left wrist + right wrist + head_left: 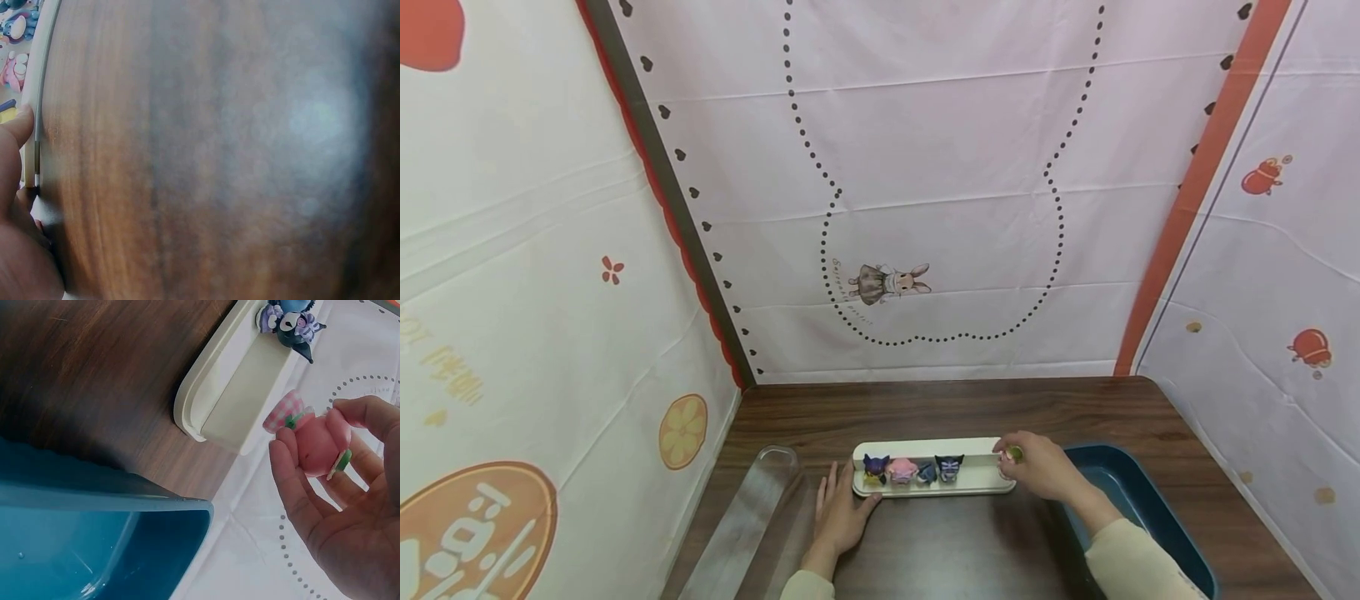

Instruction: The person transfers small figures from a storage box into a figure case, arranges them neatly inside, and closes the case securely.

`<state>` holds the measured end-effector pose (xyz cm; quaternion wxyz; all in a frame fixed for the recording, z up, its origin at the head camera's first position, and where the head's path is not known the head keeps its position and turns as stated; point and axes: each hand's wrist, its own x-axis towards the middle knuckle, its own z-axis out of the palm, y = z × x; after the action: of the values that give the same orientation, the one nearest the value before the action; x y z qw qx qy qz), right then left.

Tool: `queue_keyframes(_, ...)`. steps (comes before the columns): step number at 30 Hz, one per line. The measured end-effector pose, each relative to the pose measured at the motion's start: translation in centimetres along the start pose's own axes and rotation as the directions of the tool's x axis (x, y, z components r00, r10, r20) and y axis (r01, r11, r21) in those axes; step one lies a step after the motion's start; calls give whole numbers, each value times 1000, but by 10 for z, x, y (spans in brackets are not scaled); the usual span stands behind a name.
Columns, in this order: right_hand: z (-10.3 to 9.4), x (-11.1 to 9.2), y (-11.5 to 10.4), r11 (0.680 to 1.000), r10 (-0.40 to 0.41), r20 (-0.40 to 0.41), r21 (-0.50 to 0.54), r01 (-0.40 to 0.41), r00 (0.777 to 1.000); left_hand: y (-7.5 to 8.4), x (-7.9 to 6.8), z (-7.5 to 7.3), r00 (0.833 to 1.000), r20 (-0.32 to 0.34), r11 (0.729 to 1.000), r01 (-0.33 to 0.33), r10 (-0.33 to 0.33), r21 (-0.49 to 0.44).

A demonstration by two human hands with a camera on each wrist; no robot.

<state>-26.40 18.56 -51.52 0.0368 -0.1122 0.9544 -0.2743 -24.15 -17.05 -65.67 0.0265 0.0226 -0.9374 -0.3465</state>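
Note:
A long cream tray lies on the wooden table, with several small figurines in its left and middle part. Among these are a pink figurine and a dark purple-and-black one. My left hand touches the tray's left front corner, fingers extended along the end and thumb at the front rim. Over the tray's right end, my right hand pinches a round pink figurine between thumb and fingers. That figurine has a pink checked part and green bits; it is held apart from the tray floor.
A deep blue bin stands to the right, under my right forearm. On the left lies a long clear plastic cover. Printed white cloth rises behind the table and along both sides.

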Motion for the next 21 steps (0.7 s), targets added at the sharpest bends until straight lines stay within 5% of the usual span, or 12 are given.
queue_keyframes(10,2,0,-4,997,-68,-19,-32,68,997,0,0,0,1000,4,1000,-1,1,5)
queue_keyframes(21,8,2,-3,1000,-27,28,11,27,999,-2,0,1,1000,4,1000,-9,9,7)
